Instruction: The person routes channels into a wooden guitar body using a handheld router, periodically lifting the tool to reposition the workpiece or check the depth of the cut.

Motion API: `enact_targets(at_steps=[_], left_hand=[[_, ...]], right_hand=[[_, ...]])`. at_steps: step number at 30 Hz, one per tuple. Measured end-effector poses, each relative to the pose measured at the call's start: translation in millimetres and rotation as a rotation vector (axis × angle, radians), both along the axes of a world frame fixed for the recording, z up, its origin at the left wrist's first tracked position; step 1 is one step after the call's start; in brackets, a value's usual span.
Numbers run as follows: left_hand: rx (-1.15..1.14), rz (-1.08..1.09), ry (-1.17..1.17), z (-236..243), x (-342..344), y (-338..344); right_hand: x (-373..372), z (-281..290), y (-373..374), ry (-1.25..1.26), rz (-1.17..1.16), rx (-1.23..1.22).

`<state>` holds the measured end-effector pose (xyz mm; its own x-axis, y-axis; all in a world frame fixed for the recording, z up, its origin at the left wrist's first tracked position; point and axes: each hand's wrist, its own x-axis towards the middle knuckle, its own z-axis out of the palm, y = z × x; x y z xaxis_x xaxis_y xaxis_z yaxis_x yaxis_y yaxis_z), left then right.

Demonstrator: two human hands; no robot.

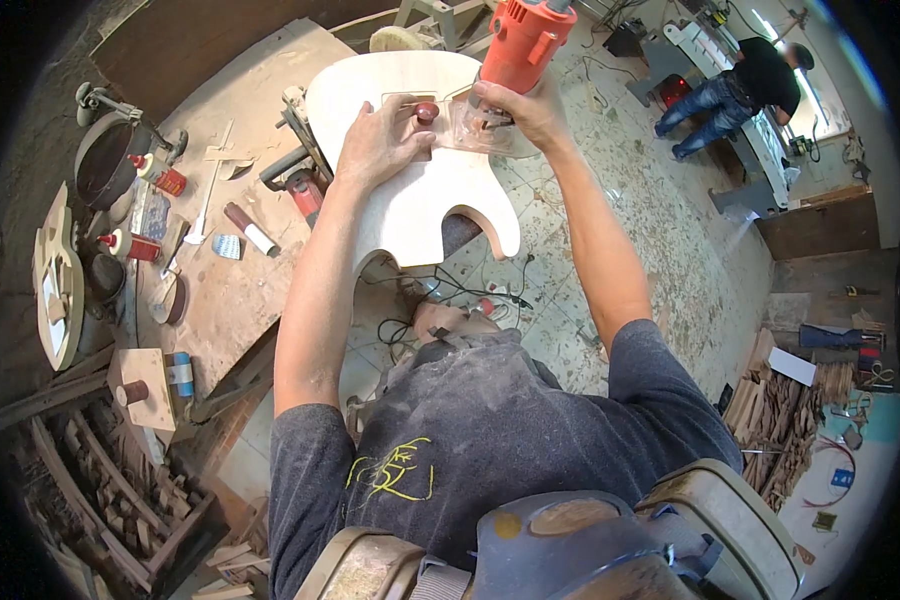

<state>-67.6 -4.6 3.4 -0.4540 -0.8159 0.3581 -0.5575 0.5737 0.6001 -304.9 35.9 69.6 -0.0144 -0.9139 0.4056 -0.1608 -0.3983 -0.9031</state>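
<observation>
A pale wooden electric guitar body (410, 215) lies in front of me, its two horns pointing toward me. An orange router (522, 50) stands on its far right part, on a clear base plate (470, 128) that reaches past the wood's edge. My left hand (375, 145) has its fingers closed round the base's dark red knob (427, 112), above a routed cavity. My right hand (530, 112) wraps the lower part of the router's housing. The cutter's contact with the wood cannot be made out.
Left, a dusty workbench (240, 300) bears glue bottles (160, 175), a sanding block (253, 229) and a clamp (295, 185) beside the guitar body. Cables (450, 290) lie on the chip-strewn floor. Another person (745, 95) works at a machine, far right. Wood scraps (790, 430) are stacked at right.
</observation>
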Motion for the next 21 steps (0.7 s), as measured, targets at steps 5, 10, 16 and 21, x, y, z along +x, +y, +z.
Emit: enact_targets(at_steps=[5, 10, 16, 21], left_hand=[[0.015, -0.003, -0.006, 1, -1, 0], [0.031, 0.021, -0.024, 2, -1, 2], [0.062, 0.026, -0.044, 6, -1, 3], [0.069, 0.029, -0.046, 8, -1, 3]], right_hand=[[-2, -2, -5, -0.006, -0.022, -0.032], [-6, -4, -9, 0.030, -0.036, -0.023], [-8, -4, -10, 0.020, -0.036, -0.016], [-11, -3, -13, 0.020, -0.013, -0.019]])
